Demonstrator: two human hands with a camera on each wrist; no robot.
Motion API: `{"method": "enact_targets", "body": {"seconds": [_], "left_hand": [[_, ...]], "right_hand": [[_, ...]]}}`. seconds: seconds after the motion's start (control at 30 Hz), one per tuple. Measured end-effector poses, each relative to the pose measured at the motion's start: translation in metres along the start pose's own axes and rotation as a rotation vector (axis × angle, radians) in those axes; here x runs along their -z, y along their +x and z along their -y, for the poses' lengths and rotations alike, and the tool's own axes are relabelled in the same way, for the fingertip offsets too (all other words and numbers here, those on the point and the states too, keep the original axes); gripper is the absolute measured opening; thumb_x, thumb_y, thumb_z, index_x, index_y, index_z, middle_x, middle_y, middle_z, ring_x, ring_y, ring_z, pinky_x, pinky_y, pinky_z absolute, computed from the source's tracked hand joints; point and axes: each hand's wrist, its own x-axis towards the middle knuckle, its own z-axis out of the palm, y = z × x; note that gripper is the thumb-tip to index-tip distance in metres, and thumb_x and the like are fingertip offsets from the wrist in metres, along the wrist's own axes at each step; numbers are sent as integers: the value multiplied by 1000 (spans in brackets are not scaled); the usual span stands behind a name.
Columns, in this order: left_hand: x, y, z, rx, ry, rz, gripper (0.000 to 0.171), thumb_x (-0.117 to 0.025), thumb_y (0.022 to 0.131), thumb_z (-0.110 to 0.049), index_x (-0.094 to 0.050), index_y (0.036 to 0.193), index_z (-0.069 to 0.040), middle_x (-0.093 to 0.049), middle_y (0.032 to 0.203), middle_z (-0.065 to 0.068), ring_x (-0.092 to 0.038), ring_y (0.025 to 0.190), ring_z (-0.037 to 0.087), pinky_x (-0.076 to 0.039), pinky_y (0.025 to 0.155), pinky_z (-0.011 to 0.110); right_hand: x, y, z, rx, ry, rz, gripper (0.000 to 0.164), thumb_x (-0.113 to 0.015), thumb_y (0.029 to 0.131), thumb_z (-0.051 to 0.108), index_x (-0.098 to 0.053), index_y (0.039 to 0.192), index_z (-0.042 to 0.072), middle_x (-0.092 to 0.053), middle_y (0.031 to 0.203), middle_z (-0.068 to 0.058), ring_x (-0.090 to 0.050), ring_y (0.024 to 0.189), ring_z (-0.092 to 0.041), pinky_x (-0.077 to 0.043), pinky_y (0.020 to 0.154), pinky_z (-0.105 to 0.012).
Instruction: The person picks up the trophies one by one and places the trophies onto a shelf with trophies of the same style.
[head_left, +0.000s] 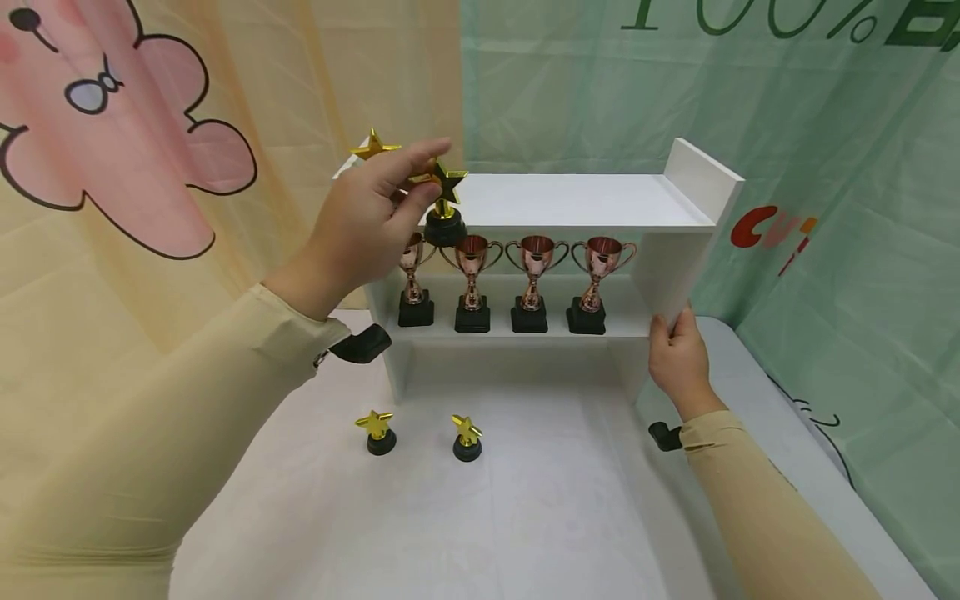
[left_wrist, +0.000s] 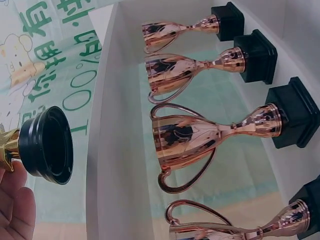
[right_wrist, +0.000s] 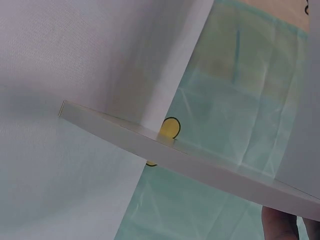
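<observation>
My left hand (head_left: 367,218) pinches a gold star trophy (head_left: 447,185) by its star, its round black base (left_wrist: 47,145) hanging in front of the top board of the white shelf (head_left: 577,200). Behind that hand, a second gold star trophy (head_left: 373,145) shows partly, at the shelf's left top. With thumb and fingers, my right hand (head_left: 681,362) grips the shelf's right side panel (right_wrist: 200,172); only its fingertips (right_wrist: 280,222) appear in the right wrist view. Several copper-coloured cup trophies (head_left: 537,279) with square black bases line the middle board, the leftmost partly hidden by my left hand.
Two more star trophies, one on the left (head_left: 377,432) and one on the right (head_left: 467,437), stand on the white table (head_left: 525,517) in front of the shelf. Printed curtains (head_left: 847,167) hang behind. A dark cord (head_left: 832,454) lies along the right side.
</observation>
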Motion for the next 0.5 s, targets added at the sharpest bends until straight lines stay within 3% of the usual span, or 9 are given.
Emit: {"method": "enact_targets", "body": {"seconds": [0.13, 0.5], "left_hand": [[0, 9, -1, 50, -29, 0, 40, -63, 106, -10, -65, 145, -13, -72, 135, 10, -73, 113, 21, -61, 96, 31], [-4, 23, 8, 110, -8, 1, 41, -59, 108, -13, -62, 149, -16, -66, 147, 4, -69, 121, 18, -58, 101, 32]], "right_hand": [[1, 0, 0, 5, -7, -3, 44, -41, 113, 32, -43, 151, 9, -57, 142, -29, -56, 128, -48, -44, 105, -69], [1, -2, 3, -20, 4, 0, 45, -42, 113, 31, -42, 152, 10, -56, 145, -28, -54, 130, -46, -42, 107, -67]]}}
